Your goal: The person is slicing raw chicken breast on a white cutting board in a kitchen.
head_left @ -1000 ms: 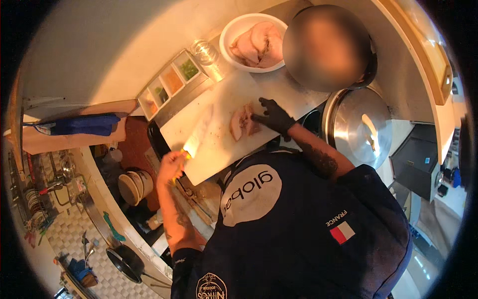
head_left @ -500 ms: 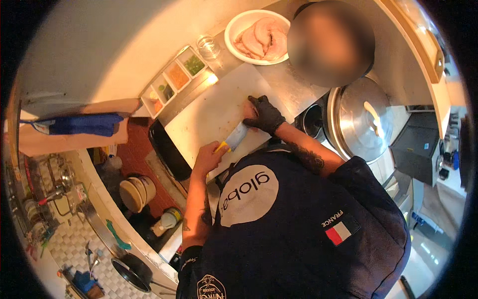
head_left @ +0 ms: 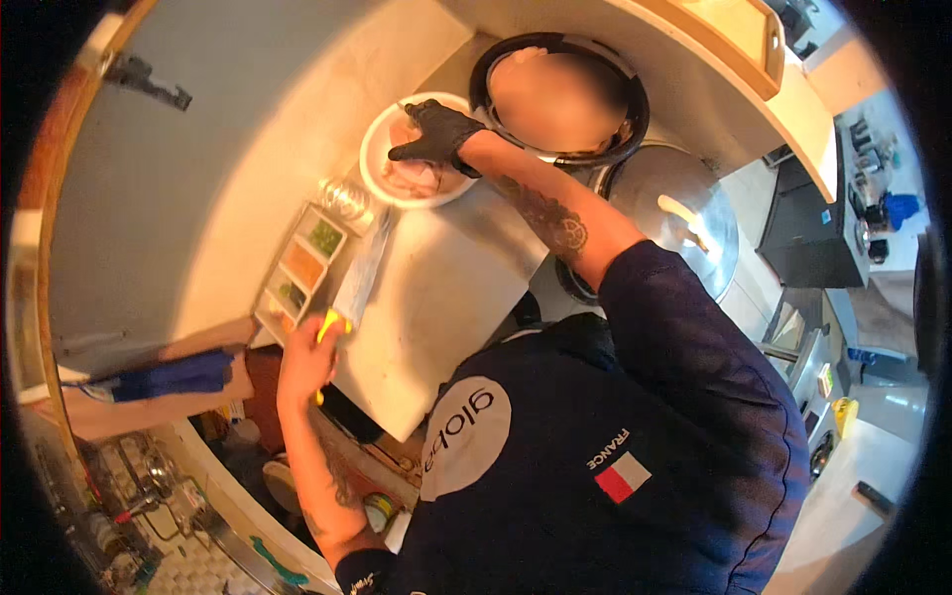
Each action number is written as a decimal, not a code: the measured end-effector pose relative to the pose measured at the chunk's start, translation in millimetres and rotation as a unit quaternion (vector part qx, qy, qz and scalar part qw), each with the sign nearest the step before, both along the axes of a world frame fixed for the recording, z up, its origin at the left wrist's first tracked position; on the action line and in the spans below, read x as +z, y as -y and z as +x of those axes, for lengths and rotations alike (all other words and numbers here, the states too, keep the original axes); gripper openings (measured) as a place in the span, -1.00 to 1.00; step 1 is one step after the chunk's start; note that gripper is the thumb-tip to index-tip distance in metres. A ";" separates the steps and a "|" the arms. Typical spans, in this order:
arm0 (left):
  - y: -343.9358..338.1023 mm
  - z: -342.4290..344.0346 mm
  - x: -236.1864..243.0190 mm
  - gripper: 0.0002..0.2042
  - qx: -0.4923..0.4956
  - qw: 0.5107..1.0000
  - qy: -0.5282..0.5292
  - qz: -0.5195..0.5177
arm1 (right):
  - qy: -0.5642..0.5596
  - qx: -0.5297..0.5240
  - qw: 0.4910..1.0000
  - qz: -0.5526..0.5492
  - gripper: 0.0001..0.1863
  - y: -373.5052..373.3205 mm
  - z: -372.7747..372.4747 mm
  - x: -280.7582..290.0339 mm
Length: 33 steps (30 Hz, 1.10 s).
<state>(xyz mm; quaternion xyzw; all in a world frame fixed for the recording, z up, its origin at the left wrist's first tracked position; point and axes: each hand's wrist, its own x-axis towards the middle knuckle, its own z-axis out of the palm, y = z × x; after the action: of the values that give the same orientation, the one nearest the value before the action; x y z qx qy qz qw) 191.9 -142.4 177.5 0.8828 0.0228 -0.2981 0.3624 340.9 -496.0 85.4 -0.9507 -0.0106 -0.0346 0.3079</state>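
Note:
My left hand is closed round the yellow handle of a broad-bladed knife. The blade points away from me, over the left side of the white cutting board. My right hand, in a black glove, reaches into a white bowl beyond the board. Its thumb and fingers curve round a piece of pale pink raw meat. More meat slices lie below them in the bowl. Part of the grip is hidden by the glove.
A divided tray of chopped ingredients and a clear glass stand left of the board. Right of the bowl is a black-rimmed round pan, its contents blurred. A large metal lid lies nearer me on the right.
My right hand has left the board and moved into the bowl; the meat under it has gone from the board. My left hand has swung the knife to the board's left side.

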 end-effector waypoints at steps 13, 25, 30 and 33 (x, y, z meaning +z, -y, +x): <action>-90.3 -61.5 56.6 -0.75 -0.110 0.971 0.051 0.208 | -0.021 -0.291 0.951 -0.099 0.14 186.3 -52.5 -73.9; -62.7 -0.4 138.8 -0.87 -0.024 0.990 0.081 0.113 | 0.055 -0.228 0.962 -0.139 0.17 202.3 -57.3 -74.2; -16.2 -7.8 50.4 -0.84 0.048 0.989 0.008 -0.143 | 0.096 -0.166 0.981 0.001 -0.06 285.7 -75.7 -78.3; 18.4 -17.5 5.6 -0.83 0.032 0.973 -0.033 -0.225 | 0.008 -0.093 0.988 0.120 -0.18 301.4 -59.0 -70.5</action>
<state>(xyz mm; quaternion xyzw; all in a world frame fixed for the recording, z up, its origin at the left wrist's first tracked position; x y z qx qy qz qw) 174.4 -160.8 183.0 0.7672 -0.0046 -0.3126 0.5601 282.0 -797.4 14.9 -0.9036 0.0795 -0.0721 0.4146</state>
